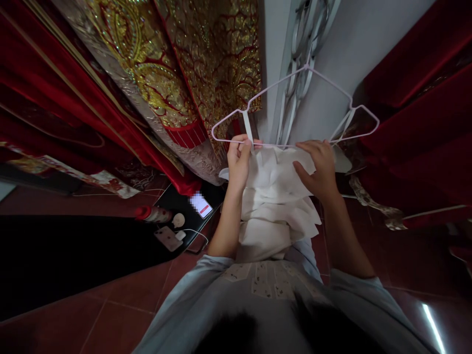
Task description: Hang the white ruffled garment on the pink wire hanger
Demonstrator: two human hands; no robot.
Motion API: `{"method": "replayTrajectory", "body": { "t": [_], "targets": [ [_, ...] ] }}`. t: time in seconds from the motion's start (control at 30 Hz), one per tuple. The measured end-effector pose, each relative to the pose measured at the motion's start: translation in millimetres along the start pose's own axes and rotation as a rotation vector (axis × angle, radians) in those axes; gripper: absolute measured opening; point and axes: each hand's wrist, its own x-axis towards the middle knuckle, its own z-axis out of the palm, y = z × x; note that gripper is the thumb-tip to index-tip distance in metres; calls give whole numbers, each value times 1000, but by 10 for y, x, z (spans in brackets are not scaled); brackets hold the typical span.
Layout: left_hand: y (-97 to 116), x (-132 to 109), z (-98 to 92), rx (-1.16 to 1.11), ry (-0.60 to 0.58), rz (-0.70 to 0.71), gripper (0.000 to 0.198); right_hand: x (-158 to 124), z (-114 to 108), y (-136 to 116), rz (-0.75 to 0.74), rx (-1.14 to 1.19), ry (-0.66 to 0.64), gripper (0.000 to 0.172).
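Observation:
A white ruffled dress (271, 172) hangs by its straps from a pale pink clothes hanger (306, 67) in front of me. The left strap (248, 125) runs over one notch of the hanger, and the right strap (346, 122) loops over the other, looking crossed. My left hand (239, 160) is closed at the left strap's lower end, beside the hanger's bottom bar, with thumb and fingers pinched on it. My right hand (319, 162) lies over the dress's upper right edge by the bar, fingers stretched out and thumb apart. The dress's lower end falls against my lap.
Gold sequined garments (217, 54) and red garments (73, 108) hang at left; more red cloth (416, 113) hangs at right. A metal rack (300, 73) stands against the wall. A lit phone (202, 205), a second phone (167, 238) and a red-capped bottle (153, 213) lie on a black bench (199, 227).

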Motion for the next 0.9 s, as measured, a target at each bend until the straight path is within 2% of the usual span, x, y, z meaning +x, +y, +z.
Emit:
{"method": "replayTrajectory", "body": {
  "t": [0.1,0.2,0.33,0.4,0.47,0.57,0.63,0.73,0.83,0.9],
  "targets": [
    [60,-132,-1,154,26,37,22,13,-5,-7,10,-1,10,37],
    [232,-179,-17,281,-51,33,26,1,11,-10,19,8,9,38],
    [481,80,-139,112,-66,28,31,-28,24,2,12,29,32,37],
    [515,285,-272,6,-19,35,30,-34,13,10,2,37,38,37],
    [463,441,-421,-22,82,80,33,-35,-5,16,-6,41,33,37],
    [299,472,-545,6,261,99,37,-34,-26,17,-6,24,24,37],
    [207,376,-509,-1,251,2,40,-33,-21,2,-12,16,25,37],
    [177,208,-318,-43,128,-127,50,-33,15,-47,-26,29,35,38],
    [247,134,-124,-70,112,-118,54,-40,26,-79,-56,49,49,37],
    [299,128,-52,-97,122,-100,55,-48,-24,-42,-67,35,122,38]
  ]
}}
